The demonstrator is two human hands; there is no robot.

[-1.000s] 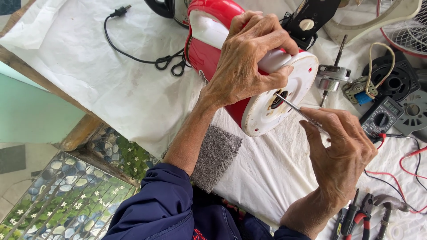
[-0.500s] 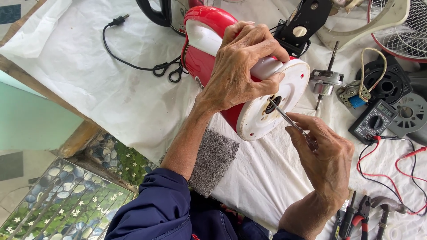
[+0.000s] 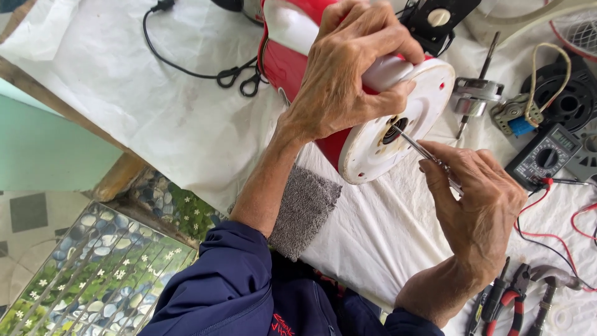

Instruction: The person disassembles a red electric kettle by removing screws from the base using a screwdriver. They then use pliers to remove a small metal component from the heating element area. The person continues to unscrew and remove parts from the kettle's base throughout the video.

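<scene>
Screwdriver [image 3: 423, 151], pinched in the right hand [image 3: 479, 211], has shifted from the base's rim into its centre hole, so work now sits at the hub; left hand [image 3: 348, 68] stays clenched on the red-and-white base [image 3: 373, 146], tilted on the bench [image 3: 186, 124].

Under left hand [image 3: 348, 81] fingers: glossy red plastic housing [image 3: 295, 62], matt scuffed white plastic base [image 3: 373, 146]. Btwn right hand [image 3: 479, 211] fingertips: thin shiny metal tool shaft [image 3: 413, 144]. Below: white cloth [image 3: 186, 124], creased; grey towel [image 3: 305, 208], rough.
</scene>
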